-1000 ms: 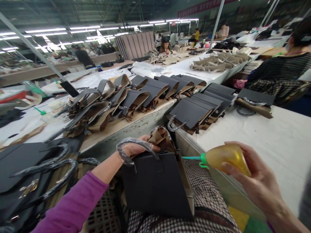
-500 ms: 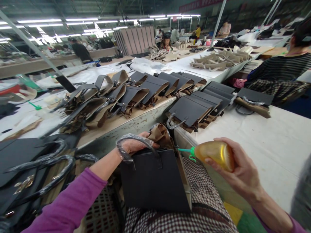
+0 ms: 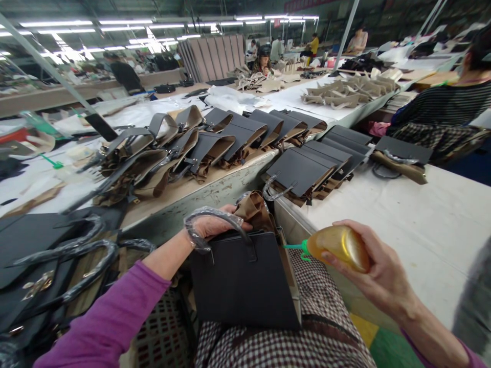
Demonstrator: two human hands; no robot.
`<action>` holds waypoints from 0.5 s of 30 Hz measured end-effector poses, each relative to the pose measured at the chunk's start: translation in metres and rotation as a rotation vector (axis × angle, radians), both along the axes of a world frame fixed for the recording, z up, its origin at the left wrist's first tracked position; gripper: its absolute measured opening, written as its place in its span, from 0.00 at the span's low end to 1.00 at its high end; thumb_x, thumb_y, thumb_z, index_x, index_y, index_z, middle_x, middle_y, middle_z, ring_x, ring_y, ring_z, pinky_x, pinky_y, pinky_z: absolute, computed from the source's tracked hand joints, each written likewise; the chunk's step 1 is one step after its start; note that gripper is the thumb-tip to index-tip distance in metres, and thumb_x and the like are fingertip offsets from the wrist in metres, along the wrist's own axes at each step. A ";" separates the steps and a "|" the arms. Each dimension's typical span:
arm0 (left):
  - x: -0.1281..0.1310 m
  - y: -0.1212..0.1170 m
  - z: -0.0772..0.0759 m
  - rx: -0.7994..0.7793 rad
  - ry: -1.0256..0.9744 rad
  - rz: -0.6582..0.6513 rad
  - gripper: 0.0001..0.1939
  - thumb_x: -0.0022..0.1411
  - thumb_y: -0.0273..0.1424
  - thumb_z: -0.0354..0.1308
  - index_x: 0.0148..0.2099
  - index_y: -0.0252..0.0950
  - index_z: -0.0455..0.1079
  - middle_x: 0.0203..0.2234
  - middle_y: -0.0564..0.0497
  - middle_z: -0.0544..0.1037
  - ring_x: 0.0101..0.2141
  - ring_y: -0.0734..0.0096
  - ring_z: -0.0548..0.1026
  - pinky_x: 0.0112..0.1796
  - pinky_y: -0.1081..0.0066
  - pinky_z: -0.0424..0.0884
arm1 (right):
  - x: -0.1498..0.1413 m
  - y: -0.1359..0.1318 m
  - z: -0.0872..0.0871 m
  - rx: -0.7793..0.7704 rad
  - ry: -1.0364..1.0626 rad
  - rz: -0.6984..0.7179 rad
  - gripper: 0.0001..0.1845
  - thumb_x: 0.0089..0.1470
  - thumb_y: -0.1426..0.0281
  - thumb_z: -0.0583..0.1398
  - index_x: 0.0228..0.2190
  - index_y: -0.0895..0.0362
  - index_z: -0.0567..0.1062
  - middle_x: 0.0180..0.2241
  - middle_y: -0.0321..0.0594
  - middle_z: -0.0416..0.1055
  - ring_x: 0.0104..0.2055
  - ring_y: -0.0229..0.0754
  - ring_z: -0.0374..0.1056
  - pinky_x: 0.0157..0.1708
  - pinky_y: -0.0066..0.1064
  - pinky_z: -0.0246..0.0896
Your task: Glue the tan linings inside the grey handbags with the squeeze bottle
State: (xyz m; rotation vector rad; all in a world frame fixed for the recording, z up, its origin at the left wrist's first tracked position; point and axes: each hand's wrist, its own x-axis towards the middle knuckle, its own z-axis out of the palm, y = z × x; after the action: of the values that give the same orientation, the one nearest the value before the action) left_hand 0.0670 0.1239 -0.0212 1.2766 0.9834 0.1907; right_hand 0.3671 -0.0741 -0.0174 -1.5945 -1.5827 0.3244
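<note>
Holding with both: my right hand (image 3: 378,271) wraps the amber bottle (image 3: 339,248), my left hand (image 3: 215,224) is closed on the black bag (image 3: 245,283) at its brown lining (image 3: 258,210), under the wrapped handle (image 3: 197,241). Bag is on my checked apron (image 3: 320,296), slightly tilted. Green nozzle (image 3: 295,246) points at its side edge; can't tell if the tip touches. Right side has room: white tabletop (image 3: 418,230) runs out beyond the bottle. Tight ahead: bag stack (image 3: 301,171) at that table's corner, near the lining. More bags (image 3: 42,255) crowd left, beside my forearm.
</note>
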 end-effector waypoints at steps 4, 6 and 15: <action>0.002 0.000 -0.001 -0.018 -0.026 -0.017 0.17 0.48 0.34 0.76 0.40 0.35 0.80 0.36 0.49 0.85 0.39 0.59 0.81 0.43 0.66 0.74 | 0.003 -0.004 -0.002 -0.025 -0.009 0.016 0.27 0.59 0.50 0.67 0.52 0.50 0.70 0.44 0.45 0.77 0.38 0.54 0.75 0.39 0.44 0.73; 0.002 0.001 -0.003 -0.039 -0.024 -0.023 0.18 0.49 0.35 0.76 0.42 0.37 0.80 0.38 0.48 0.85 0.41 0.58 0.81 0.44 0.65 0.75 | 0.004 -0.006 -0.004 -0.035 -0.018 0.018 0.26 0.59 0.50 0.67 0.52 0.50 0.70 0.44 0.46 0.77 0.38 0.55 0.75 0.39 0.45 0.73; -0.004 0.002 -0.011 -0.009 0.063 0.036 0.26 0.47 0.39 0.78 0.46 0.37 0.74 0.38 0.50 0.84 0.40 0.59 0.82 0.39 0.68 0.76 | 0.006 -0.018 -0.011 -0.080 -0.026 0.041 0.24 0.60 0.51 0.67 0.51 0.50 0.71 0.44 0.46 0.79 0.39 0.55 0.77 0.38 0.42 0.75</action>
State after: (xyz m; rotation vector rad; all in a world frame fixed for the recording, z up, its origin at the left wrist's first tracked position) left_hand 0.0632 0.1263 -0.0325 1.2638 1.0613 0.1748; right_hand 0.3726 -0.0917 -0.0286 -1.6340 -1.6424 0.3946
